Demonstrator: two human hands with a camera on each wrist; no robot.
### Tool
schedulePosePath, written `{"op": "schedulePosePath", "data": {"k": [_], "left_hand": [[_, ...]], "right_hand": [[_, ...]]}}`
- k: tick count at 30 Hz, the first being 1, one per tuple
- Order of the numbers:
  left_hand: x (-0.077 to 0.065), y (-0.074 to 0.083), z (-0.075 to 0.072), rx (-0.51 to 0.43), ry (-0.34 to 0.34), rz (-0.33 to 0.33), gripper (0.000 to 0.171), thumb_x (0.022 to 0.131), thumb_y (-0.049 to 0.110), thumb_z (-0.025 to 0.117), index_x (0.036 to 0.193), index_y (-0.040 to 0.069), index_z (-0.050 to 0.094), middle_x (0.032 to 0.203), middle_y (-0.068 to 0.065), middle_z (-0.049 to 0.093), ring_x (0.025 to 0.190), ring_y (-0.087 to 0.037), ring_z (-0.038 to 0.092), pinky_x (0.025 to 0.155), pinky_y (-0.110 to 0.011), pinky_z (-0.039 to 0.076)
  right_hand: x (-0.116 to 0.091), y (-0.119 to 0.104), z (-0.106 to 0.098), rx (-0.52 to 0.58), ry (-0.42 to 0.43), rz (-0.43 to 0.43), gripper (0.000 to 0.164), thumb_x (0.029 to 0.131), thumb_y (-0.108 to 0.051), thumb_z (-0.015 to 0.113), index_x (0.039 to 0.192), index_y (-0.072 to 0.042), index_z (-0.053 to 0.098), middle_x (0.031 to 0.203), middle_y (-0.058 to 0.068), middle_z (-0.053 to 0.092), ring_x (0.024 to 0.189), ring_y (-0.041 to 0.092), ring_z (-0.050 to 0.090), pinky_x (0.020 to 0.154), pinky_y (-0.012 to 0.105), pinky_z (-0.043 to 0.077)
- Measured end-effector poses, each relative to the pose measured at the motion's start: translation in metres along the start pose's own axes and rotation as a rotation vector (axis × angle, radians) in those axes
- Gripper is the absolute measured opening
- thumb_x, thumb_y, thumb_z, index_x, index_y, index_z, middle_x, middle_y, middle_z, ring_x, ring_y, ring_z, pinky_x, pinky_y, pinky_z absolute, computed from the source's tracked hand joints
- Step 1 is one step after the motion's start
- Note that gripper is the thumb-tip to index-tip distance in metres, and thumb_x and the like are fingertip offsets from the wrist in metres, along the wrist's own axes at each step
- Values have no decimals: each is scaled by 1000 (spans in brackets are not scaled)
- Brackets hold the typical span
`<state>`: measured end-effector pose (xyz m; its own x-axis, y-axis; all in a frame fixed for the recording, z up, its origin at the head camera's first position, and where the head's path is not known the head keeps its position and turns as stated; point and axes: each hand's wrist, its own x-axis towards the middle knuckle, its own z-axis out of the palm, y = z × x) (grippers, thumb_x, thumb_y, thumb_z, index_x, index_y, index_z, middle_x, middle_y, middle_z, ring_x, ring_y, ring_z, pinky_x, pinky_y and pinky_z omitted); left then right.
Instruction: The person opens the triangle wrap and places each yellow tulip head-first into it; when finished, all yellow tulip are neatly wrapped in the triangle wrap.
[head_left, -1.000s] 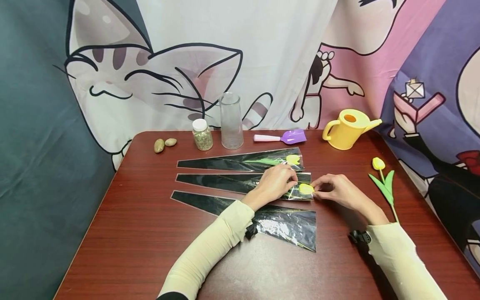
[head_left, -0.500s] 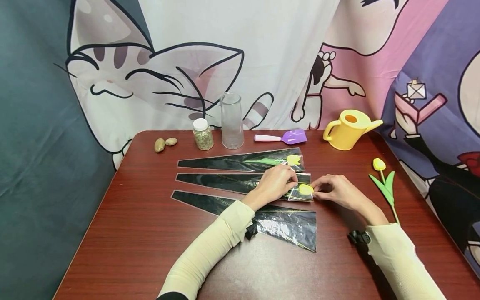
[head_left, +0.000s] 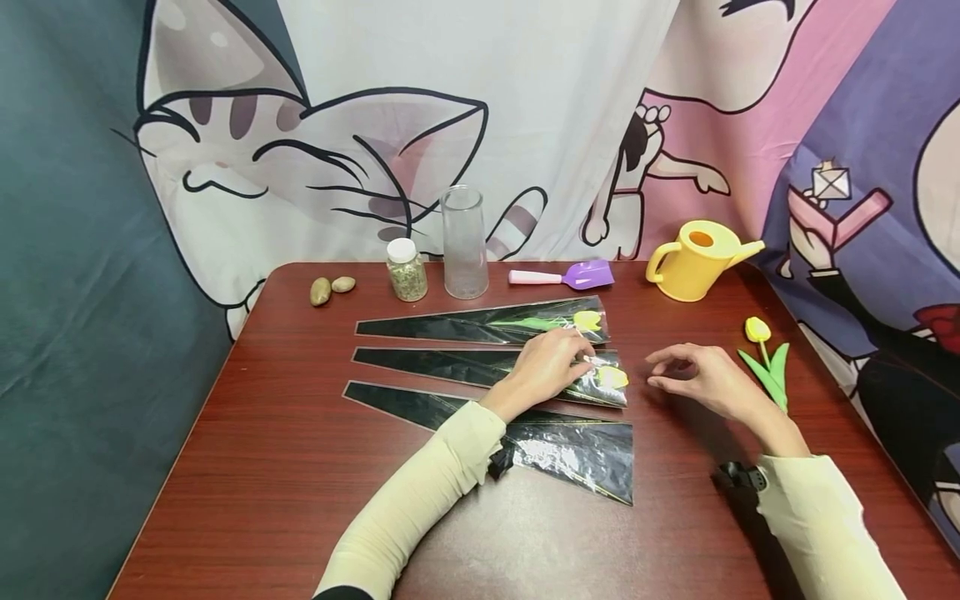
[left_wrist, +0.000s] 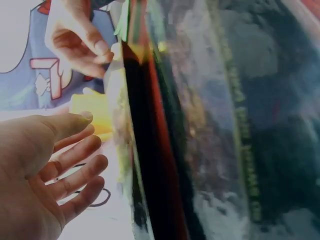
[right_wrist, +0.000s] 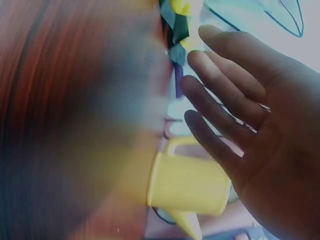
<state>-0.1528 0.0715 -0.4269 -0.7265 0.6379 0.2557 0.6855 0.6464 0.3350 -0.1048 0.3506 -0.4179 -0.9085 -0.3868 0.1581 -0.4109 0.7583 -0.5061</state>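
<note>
Three dark, clear-fronted flower sleeves lie side by side on the table. The middle sleeve (head_left: pixel 420 360) has a yellow tulip (head_left: pixel 613 378) inside, its bloom near the wide right end. My left hand (head_left: pixel 546 367) rests over this sleeve just left of the bloom; the left wrist view shows its fingers loosely bent with nothing between them. Right of the wide end, my right hand (head_left: pixel 697 379) hovers apart from it, fingers relaxed and holding nothing. The far sleeve (head_left: pixel 420 327) contains another yellow tulip (head_left: pixel 587 320). Nearest me lies a flat sleeve (head_left: pixel 577 454) with no flower showing.
A loose yellow tulip (head_left: pixel 772 375) lies right of my right hand, partly hidden by it. Along the back stand a yellow watering can (head_left: pixel 686 271), purple scoop (head_left: pixel 588 273), glass vase (head_left: pixel 465 258), lidded jar (head_left: pixel 407 279) and two stones (head_left: pixel 320 292).
My right hand has let go of the middle sleeve's wide end and moved right, away from it. The sleeve's end has shifted slightly. My left hand has stayed nearly in place.
</note>
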Motion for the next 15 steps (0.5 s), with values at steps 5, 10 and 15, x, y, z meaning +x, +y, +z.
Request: {"op": "schedulePosePath", "data": {"k": [5,10,15], "left_hand": [[0,-2,-10,-45,33,-8,15,91,32,71,102,23,76,95,11,63,87,-5,58,73,-24,49],[-5,0,-17,-50,51,-2,13,91,32,71,100,23,76,95,13,62,87,-4,57,72,-23,48],[-16,11,-17,-20,7,51,11,93,34,68,99,27,74,97,12,63,90,-5,57,73,-23,48]], "right_hand": [[-21,3,-16,-102,135,93,24,82,-21,81,103,-12,74,81,-10,68,72,8,63,64,18,49],[-48,9,-37,-169,231,248,24,83,-26,80,101,-11,75,85,4,72,64,1,58,55,19,41],[-77,22,-52,-202,269,409,28,86,-30,77,102,-7,75,83,14,72,64,8,60,52,25,38]]}}
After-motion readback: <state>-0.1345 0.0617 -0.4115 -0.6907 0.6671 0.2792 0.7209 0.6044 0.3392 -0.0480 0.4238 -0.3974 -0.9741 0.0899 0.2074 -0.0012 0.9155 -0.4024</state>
